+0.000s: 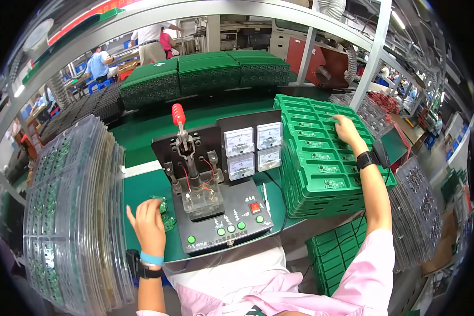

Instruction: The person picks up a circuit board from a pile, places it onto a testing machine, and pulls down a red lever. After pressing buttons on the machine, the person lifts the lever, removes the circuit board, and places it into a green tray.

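Observation:
My left hand (148, 226) hovers at the left of a black test fixture (226, 210), fingers spread, beside small green circuit boards (168, 222) on the bench. Over the far part of a green compartment tray (321, 138) reaches my right hand (347, 132). Its fingertips come together at one of the compartments; whatever is between them is too small to make out. Circuit boards (334, 184) lie in the compartments of this tray, which tops a stack. The fixture carries a toggle clamp with a red handle (178, 114), raised upright above a clear block (203, 203).
Clear plastic trays of boards (52, 210) rise in a tall stack at the left. Four-dial meter panel (253, 145) stands behind the fixture, a pen (265, 194) beside it. Green tray stacks (210, 73) line the back; more clear trays (413, 210) stand right. Metal frame (371, 58) crosses above.

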The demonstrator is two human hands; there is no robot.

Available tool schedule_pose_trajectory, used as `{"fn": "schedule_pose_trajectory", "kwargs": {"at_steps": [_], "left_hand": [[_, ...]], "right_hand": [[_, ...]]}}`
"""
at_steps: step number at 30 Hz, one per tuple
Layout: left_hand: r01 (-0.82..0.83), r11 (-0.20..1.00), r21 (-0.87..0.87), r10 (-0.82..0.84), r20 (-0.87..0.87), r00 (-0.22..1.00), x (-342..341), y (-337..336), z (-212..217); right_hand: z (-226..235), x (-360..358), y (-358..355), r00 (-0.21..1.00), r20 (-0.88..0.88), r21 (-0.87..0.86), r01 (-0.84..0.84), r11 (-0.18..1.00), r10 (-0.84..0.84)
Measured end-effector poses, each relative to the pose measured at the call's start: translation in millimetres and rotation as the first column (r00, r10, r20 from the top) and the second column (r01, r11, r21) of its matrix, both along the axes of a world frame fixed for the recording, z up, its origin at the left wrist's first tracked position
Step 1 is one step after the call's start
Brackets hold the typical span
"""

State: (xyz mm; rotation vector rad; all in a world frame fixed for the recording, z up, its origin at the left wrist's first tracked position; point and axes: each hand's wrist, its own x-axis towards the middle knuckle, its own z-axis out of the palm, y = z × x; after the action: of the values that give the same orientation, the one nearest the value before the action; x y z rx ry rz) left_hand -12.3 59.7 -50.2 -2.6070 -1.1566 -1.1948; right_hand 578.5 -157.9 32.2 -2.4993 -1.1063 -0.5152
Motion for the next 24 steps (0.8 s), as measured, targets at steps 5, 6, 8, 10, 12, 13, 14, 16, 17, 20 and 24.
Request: {"fn": "schedule_pose_trajectory", "kwargs": {"at_steps": [5,6,8,10,12,13,14,16,17,20,24], "left_hand": [[0.255,0.964,0.072,-0.261,0.093,0.961,-2.7,-36.6,20.4],[0.372,0.927,0.047,-0.375,0.069,0.925,-2.3,-43.4,23.2],[0.564,0.816,0.131,-0.567,-0.013,0.823,9.2,-53.1,24.0],[0.611,0.781,0.127,-0.587,-0.181,0.789,22.9,-58.9,22.7],[0.588,0.806,0.071,-0.581,-0.099,0.808,43.1,-60.7,18.7],[0.584,0.812,-0.021,-0.584,-0.057,0.81,48.4,-61.6,17.3],[0.575,0.818,-0.026,-0.575,-0.062,0.816,52.1,-62.4,15.9],[0.546,0.835,-0.076,-0.551,-0.085,0.83,56.3,-64.4,13.3],[0.532,0.838,-0.12,-0.542,-0.075,0.837,56.9,-65.6,12.2],[0.483,0.866,-0.127,-0.497,-0.132,0.858,52.6,-67.5,10.9],[0.495,0.84,-0.221,-0.532,-0.159,0.832,49.1,-67.5,10.6]], "right_hand": [[-1.7,1.3,1.2,0.997,-0.026,0.024,0.068,0.997,-0.067],[6.5,-7.2,7.6,0.996,0.035,0.111,0.076,0.991,-0.08],[27.1,-35.4,23.8,0.994,0.102,0.25,-0.074,0.965,0.05],[45.2,-79.5,44.4,0.932,0.228,0.284,-0.34,0.896,0.282],[53.2,-136.6,63.0,0.823,0.404,0.252,-0.519,0.817,0.399],[57.7,-165.9,68.0,0.77,0.527,0.185,-0.516,0.836,0.359],[61.7,-195.9,71.5,0.693,0.644,0.095,-0.491,0.866,0.323],[72.6,-250.8,76.8,0.641,0.642,0.05,-0.582,0.811,0.421],[78.3,-275.2,79.0,0.566,0.68,0.051,-0.671,0.739,0.467],[85.7,-331.5,92.6,0.477,0.649,0.032,-0.796,0.605,0.593],[87.8,-366.4,128.3,0.547,0.404,0.159,-0.831,0.533,0.733]]}}
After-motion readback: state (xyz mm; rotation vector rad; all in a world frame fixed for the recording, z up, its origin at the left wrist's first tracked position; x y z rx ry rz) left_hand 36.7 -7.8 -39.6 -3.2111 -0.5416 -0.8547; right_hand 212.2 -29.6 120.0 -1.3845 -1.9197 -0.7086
